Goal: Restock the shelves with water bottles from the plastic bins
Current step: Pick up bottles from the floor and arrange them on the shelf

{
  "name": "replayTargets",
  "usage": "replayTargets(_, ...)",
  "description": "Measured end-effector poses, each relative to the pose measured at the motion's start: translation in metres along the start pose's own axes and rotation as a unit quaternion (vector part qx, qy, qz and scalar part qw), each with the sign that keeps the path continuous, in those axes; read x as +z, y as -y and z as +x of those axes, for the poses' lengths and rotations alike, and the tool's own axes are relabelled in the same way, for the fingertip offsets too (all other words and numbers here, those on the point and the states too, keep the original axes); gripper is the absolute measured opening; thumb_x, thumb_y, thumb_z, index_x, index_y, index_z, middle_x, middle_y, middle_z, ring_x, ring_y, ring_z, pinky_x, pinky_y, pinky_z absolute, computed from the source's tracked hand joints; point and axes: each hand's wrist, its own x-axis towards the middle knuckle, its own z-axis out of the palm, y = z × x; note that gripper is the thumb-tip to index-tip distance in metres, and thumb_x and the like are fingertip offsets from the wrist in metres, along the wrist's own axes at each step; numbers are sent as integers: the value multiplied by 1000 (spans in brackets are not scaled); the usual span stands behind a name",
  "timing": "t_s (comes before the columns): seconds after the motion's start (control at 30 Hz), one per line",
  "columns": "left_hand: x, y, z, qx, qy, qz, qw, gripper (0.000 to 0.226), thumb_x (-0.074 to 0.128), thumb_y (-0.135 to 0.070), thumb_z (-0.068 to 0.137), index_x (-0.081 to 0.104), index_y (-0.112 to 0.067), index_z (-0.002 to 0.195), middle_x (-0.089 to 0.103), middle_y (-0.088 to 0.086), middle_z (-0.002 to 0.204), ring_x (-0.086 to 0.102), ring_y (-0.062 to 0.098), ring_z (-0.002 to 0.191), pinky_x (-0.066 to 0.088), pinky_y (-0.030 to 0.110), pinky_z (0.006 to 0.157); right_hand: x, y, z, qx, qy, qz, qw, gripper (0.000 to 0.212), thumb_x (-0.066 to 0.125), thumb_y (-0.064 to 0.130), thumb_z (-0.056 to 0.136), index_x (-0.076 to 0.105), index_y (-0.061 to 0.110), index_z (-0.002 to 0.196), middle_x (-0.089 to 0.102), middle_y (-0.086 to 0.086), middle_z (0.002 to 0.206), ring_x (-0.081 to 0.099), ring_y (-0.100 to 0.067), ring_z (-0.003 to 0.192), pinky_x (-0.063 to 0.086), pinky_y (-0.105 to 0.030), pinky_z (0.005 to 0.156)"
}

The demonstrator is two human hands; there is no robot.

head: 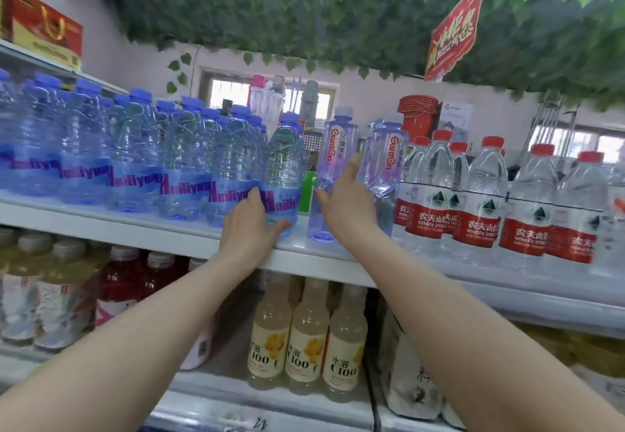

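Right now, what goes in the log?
left hand: grips Huiliyuan bottle | right hand: open, at Ganten bottle | shelf

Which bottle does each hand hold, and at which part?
The left hand grips the rightmost blue-capped bottle near its base. The right hand is open against the lower body of a purple Ganten bottle, fingers straight, not gripping.

Both bare forearms reach up to the white shelf [189, 235], the left hand [252, 225] curling round the base of a blue-capped bottle [283, 174] there, the right hand [348, 208] spread open just beside it.
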Motion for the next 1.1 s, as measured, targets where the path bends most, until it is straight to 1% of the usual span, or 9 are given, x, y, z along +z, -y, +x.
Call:
replayTargets(0.07, 0, -3, -7, 18, -30, 4, 999, 73, 73, -36, 82, 34, -10, 139, 46, 11, 133, 48, 31, 120, 40, 40, 93, -8, -9, 0, -43, -37, -23, 998, 72, 54, 19, 98, 7, 13, 153, 62, -10, 102, 62, -30, 91, 40, -31, 60)
replayTargets(0.13, -1, -7, -12, 70, -93, 27, 993, 73, 75, -27, 82, 34, -11, 140, 38, 10, 134, 42, 30, 122, 39, 38, 97, -19, -27, 1, -115, -122, -59, 984, 59, 53, 1, 92, 30, 12, 145, 54, -14, 121, 53, -31, 107, 46, -38, 75)
replayTargets(0.23, 2, -21, -11, 147, -128, 24, 981, 64, 74, -20, 82, 41, -12, 137, 41, 8, 129, 43, 27, 118, 41, 34, 93, -33, -54, 1, -139, -225, -81, 961, 51, 61, 3, 86, 44, 7, 133, 47, -14, 122, 43, -29, 109, 44, -42, 92)
replayTargets(0.3, 9, -37, -10, 169, -80, 16, 982, 63, 69, -24, 87, 38, -13, 141, 43, 7, 132, 49, 26, 117, 43, 34, 91, -38, -65, -2, -99, -211, -55, 971, 57, 66, 20, 90, 38, 8, 138, 43, -15, 128, 42, -29, 114, 40, -41, 101)
replayTargets(0.4, 26, -56, -10, 110, 35, 32, 993, 71, 62, -40, 91, 28, -11, 146, 45, 9, 136, 50, 31, 120, 41, 39, 94, -46, -68, 0, -51, -150, -13, 987, 76, 60, 41, 94, 20, 12, 151, 35, -14, 142, 37, -28, 129, 32, -39, 109)
replayTargets(0.5, 42, -58, -6, 46, 86, 63, 993, 69, 63, -54, 86, 39, -8, 131, 57, 12, 122, 54, 34, 114, 42, 41, 90, -60, -54, 17, -47, -118, 4, 992, 85, 56, 48, 95, 6, 15, 155, 35, -17, 147, 37, -32, 134, 34, -44, 108)
replayTargets(0.67, 41, -62, -6, 0, 85, 57, 995, 60, 63, -55, 85, 47, -8, 117, 60, 13, 110, 55, 36, 107, 43, 39, 79, -75, -39, 41, 4, -36, -2, 999, 90, 57, 42, 96, -8, 20, 155, 45, -20, 144, 49, -39, 125, 41, -46, 99)
replayTargets(0.93, 39, -63, -10, -23, 70, 18, 997, 50, 67, -51, 84, 49, -13, 112, 61, 9, 102, 57, 32, 100, 44, 36, 73, -76, -44, 46, 20, -49, -10, 999, 85, 59, 37, 96, 0, 19, 155, 43, -23, 142, 49, -41, 125, 43, -47, 99)
replayTargets(1.1, 41, -60, -11, -16, 63, 13, 998, 55, 66, -50, 85, 48, -13, 121, 63, 10, 105, 56, 34, 103, 42, 37, 71, -79, -43, 42, 7, -46, 1, 999, 83, 59, 37, 96, 2, 18, 154, 57, -17, 126, 57, -37, 113, 44, -40, 85)
